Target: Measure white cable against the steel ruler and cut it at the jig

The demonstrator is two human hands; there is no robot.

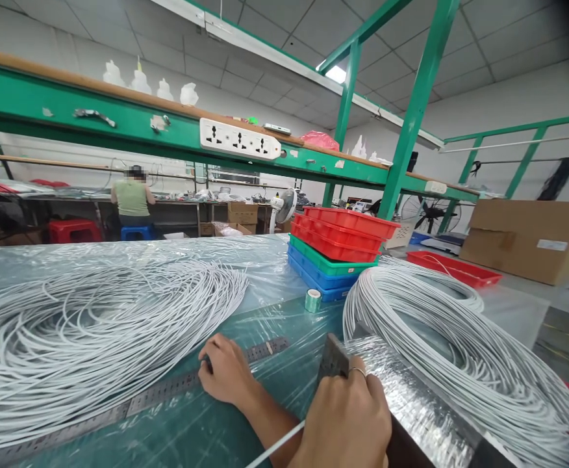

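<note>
The ruler (158,393) lies right at the left hand (227,372), its long axis slanting from the near left up to the far right, and the left hand sits over it partway along. The left hand's fingers are curled; something dark shows at them, but I cannot tell what it is or whether it is gripped. Just beyond and to the left of that hand lies a big loose coil of white cable (177,331), beside the ruler.

The right hand (345,413) is closed around a dark metal tool (332,357), its blunt end sticking out past the fingers. A single strand of cable (280,443) slants up from the bottom edge to the right hand, crossing in front of the left forearm; how it meets the hand is hidden. A silver foil sheet (406,383) and a second coil (503,377) lie to the right, nearer the right hand.

The table (260,318) is green under wrinkled clear plastic. Past the hands, a roll of tape (313,300) stands near stacked trays (338,237). A green shelf (314,166) with a power strip (240,138) spans above, and a person (133,198) sits at the back.
</note>
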